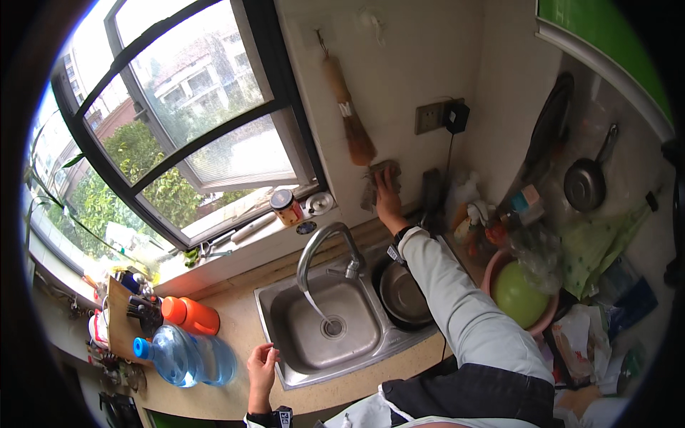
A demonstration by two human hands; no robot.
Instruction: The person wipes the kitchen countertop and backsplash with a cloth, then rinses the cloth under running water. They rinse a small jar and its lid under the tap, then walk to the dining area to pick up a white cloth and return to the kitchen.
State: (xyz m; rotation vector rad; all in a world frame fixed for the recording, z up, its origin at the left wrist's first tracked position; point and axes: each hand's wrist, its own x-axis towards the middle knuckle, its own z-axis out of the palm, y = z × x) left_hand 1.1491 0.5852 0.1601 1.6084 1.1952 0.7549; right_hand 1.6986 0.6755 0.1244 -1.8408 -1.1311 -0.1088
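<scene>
My right hand (386,195) holds a crumpled grey-brown cloth (393,170) flat against the wall, just under a hanging long-handled brush (353,123). That arm reaches across the sink's right side. My left hand (261,369) is held by the sink's left rim with its fingers loosely curled, and no object shows in it. Water runs from the curved chrome faucet (327,230) into the left basin of the stainless steel sink (316,299), near the drain (333,327). A metal pan (401,294) sits in the right basin, partly hidden behind my right sleeve.
On the left counter lie a large blue water bottle (187,358) and an orange jug (195,315). A jar (286,206) stands on the sill under the open window (214,107). Right of my arm, a pink basin (489,273) holds a green ball-like thing. A socket (429,118) carries a plugged-in black adapter.
</scene>
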